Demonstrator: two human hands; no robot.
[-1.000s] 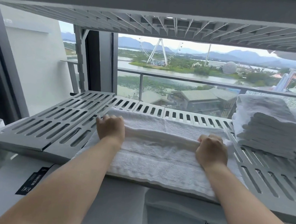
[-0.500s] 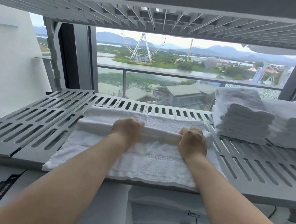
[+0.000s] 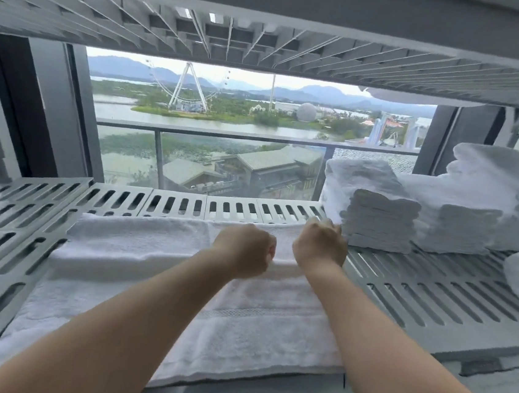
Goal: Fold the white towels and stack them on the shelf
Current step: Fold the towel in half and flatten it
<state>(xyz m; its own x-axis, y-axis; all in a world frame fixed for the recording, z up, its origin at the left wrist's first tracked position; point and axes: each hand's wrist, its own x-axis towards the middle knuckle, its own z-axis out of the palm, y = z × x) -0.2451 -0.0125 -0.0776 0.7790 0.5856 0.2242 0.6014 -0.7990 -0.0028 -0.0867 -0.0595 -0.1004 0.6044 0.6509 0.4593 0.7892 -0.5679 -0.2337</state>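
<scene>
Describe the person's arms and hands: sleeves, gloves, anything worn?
The left hand and right hand are both bare: no gloves, and no watch or band at either wrist. The left forearm and right forearm are bare too, with no sleeve in view down to the picture's lower edge. Rings cannot be judged from this side.

Soft overcast daylight enters through the window [image 3: 249,163] (colours muted, greyish); wide-angle distortion bends the edges.

A white towel [image 3: 138,241] lies across the slatted shelf [image 3: 7,234].
The left hand [image 3: 244,249] and right hand [image 3: 318,245] grip its fold, close together.
</scene>
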